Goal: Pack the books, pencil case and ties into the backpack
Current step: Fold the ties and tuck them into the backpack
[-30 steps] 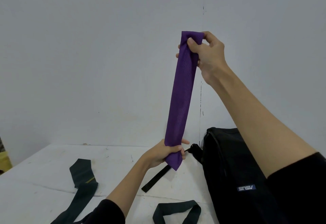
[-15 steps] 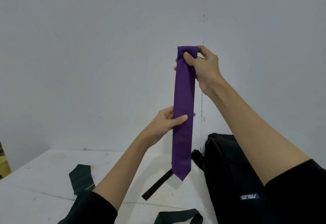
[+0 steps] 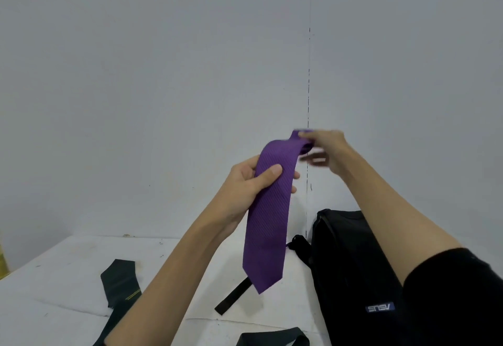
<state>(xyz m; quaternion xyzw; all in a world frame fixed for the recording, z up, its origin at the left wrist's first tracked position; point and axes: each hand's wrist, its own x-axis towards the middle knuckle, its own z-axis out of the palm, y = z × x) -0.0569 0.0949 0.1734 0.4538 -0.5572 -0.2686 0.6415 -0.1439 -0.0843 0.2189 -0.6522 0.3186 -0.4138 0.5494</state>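
Observation:
A purple tie [image 3: 268,226] hangs in the air over the white table [image 3: 68,269], its pointed end down. My left hand [image 3: 250,182] grips the tie near its upper part, thumb across the front. My right hand [image 3: 324,152], blurred, pinches the folded top end, which bends over toward the right. A black backpack [image 3: 359,277] stands on the table at the lower right, under my right forearm. A dark green tie [image 3: 119,285] lies on the table at the lower left. No books or pencil case are in view.
A black backpack strap [image 3: 231,296] lies flat on the table below the purple tie. Another dark green strip [image 3: 272,337] curls at the bottom edge. A grey wall stands close behind the table. A yellow object [image 3: 2,261] shows at the far left.
My right hand has come down and folded the tie's top end over. My left hand slid up the tie from its tip to near the top.

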